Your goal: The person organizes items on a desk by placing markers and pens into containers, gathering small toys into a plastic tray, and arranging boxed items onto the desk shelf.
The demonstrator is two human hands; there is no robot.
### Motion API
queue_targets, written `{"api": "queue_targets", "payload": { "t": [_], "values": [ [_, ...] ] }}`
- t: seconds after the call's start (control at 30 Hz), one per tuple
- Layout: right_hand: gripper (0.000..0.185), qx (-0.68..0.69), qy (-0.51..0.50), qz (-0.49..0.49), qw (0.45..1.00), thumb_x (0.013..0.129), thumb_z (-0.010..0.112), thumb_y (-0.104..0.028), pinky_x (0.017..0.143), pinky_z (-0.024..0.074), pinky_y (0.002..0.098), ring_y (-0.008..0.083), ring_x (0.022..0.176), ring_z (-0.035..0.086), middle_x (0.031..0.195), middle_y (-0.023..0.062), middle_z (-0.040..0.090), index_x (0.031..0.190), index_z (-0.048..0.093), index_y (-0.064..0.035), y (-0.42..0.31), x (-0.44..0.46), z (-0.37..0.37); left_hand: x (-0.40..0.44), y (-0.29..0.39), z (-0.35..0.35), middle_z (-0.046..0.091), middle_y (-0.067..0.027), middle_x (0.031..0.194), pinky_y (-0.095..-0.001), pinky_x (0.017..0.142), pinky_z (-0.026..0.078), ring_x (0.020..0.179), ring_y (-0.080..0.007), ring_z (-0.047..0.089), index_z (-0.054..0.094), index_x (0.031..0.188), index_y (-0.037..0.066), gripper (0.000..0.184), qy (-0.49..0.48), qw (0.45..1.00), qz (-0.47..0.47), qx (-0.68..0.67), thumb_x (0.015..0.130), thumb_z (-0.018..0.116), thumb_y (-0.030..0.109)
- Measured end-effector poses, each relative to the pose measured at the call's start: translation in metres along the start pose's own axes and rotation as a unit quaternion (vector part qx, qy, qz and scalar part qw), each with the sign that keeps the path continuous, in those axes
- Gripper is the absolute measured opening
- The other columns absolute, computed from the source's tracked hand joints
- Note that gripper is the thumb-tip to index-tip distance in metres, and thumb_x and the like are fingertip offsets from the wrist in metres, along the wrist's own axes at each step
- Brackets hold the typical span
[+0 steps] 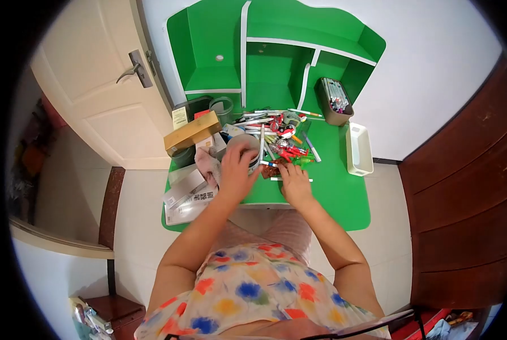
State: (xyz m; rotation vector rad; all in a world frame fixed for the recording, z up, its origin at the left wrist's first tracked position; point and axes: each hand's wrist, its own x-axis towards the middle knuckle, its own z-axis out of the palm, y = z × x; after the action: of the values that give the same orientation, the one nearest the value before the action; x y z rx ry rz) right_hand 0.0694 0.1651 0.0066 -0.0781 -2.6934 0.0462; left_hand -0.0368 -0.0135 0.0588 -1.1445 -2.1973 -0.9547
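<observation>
My left hand (pixel 238 170) grips a round whitish object (pixel 243 140) at the left side of a pile of pens and small items. Just right of it, my right hand (pixel 294 181) lies palm down at the pile's near edge, fingers a little apart. A white pen (pixel 275 179) lies partly under that hand, beside a small reddish-brown item (pixel 269 171). Red figures (pixel 292 153) and a green one (pixel 304 161) lie beyond its fingertips. More pens (pixel 262 139) are heaped farther back.
On the green desk (pixel 344 207), a cardboard box (pixel 192 134), a pink cloth (pixel 208 165) and white boxes (pixel 186 188) crowd the left. At the right stand a marker-filled bin (pixel 337 116) and a cream basket (pixel 359 148). Shelves (pixel 276 34) rise behind.
</observation>
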Motion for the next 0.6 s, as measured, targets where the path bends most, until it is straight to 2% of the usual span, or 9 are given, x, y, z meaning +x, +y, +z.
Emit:
{"api": "queue_targets", "payload": {
  "t": [0.13,0.23,0.33,0.43,0.6],
  "values": [
    [0.03,-0.038,0.013,0.018,0.999,0.078,0.054,-0.011,0.075,0.0407,0.0384,0.0246,0.095,0.053,0.099,0.0084,0.055,0.108,0.057,-0.007,-0.002,0.003,0.005,0.021,-0.019,0.002,0.04,-0.0167,0.139,-0.0478,0.105,0.033,0.128,-0.0401,0.038,0.048,0.127,0.007,0.069,-0.021,0.998,-0.028,0.043,0.07,0.078,0.032],
    [0.021,-0.043,0.002,0.002,0.999,0.079,0.055,-0.012,0.074,0.0405,0.0386,0.0246,0.093,0.053,0.093,0.0071,0.055,0.1,0.057,-0.008,-0.002,0.005,0.002,0.025,-0.023,0.01,0.038,-0.0164,0.141,-0.0476,0.105,0.034,0.129,-0.04,0.036,0.045,0.133,0.01,0.081,-0.149,0.981,-0.068,0.104,0.066,0.081,0.036],
    [0.017,-0.054,-0.004,-0.005,0.999,0.079,0.056,-0.012,0.073,0.0418,0.0381,0.0247,0.093,0.054,0.091,0.0072,0.056,0.095,0.056,-0.0087,0.0,0.008,0.001,0.025,-0.022,0.013,0.038,-0.0157,0.14,-0.0474,0.105,0.034,0.129,-0.039,0.036,0.046,0.133,0.011,0.081,-0.163,0.977,-0.074,0.118,0.064,0.082,0.035],
    [0.021,-0.067,-0.047,-0.013,0.997,0.078,0.057,-0.012,0.073,0.0441,0.0384,0.0252,0.091,0.056,0.092,0.0086,0.055,0.099,0.055,-0.0079,0.004,0.01,0.007,0.027,-0.016,0.004,0.04,-0.0147,0.138,-0.0474,0.104,0.035,0.128,-0.0376,0.036,0.046,0.133,0.013,0.082,-0.166,0.977,-0.08,0.106,0.063,0.082,0.034],
    [0.023,-0.05,-0.033,-0.037,0.997,0.078,0.057,-0.012,0.068,0.049,0.0377,0.0258,0.086,0.059,0.095,0.011,0.054,0.1,0.052,-0.007,0.012,0.008,0.011,0.023,0.0,-0.014,0.04,-0.0133,0.137,-0.0477,0.103,0.035,0.127,-0.0363,0.037,0.047,0.133,0.014,0.084,-0.113,0.99,-0.042,0.069,0.06,0.084,0.031]
  ]
}}
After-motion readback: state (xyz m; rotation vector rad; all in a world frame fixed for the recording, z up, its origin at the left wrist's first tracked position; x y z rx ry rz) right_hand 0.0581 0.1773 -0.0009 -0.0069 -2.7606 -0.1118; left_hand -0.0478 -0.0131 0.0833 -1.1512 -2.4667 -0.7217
